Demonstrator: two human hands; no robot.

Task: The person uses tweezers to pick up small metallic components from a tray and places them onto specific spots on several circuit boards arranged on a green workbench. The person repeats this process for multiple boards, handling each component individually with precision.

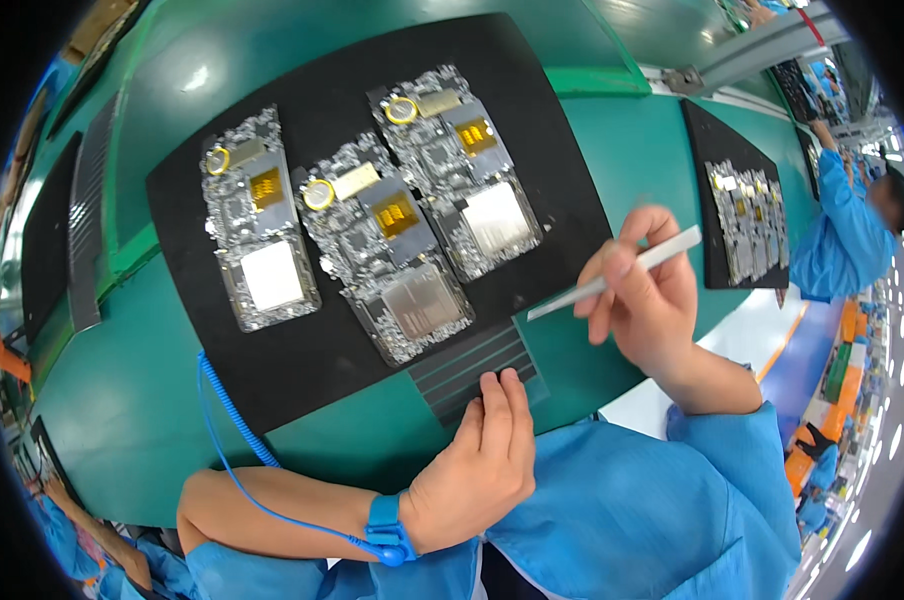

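Note:
My right hand (652, 300) pinches a pair of light grey tweezers (612, 280) just right of a black mat (562, 190), their tip aimed down to the left. My left hand (482, 460) lies with its fingers stretched out on a clear sheet with dark strips (472, 370), at the mat's near edge. On the mat rest three circuit boards: a left board (272, 275), a middle board (419, 303) and a right board (492, 218). Each carries a yellow-ringed round part, an amber patch and a silver square. The middle board is closest to my left hand.
A blue wrist strap (387, 530) on my left wrist trails a coiled cord (227, 405) to the mat's left side. Another black mat with several boards (747, 220) lies to the right, near a person in blue (847, 235). A metal rail (762, 55) crosses the far right.

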